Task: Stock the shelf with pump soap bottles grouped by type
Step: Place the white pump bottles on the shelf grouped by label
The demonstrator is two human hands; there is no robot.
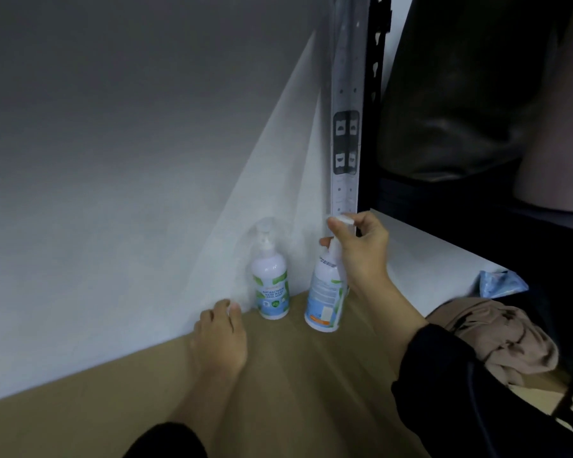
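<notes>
A white pump soap bottle (272, 285) with a green and blue label stands upright on the brown shelf board (278, 375), in the back corner against the white wall. Just to its right is a second pump bottle (325, 299), tilted, its label turned sideways. My right hand (361, 256) is shut around that second bottle's neck and pump head, and its base looks slightly off the board. My left hand (220, 335) rests flat on the board left of the first bottle, fingers near the wall, holding nothing.
A perforated metal upright (346, 127) of the rack rises behind the bottles. Right of it lies a white shelf surface (427, 259) with a blue plastic packet (500, 282). Beige cloth (497, 335) is bunched at the right. Dark shapes hang above.
</notes>
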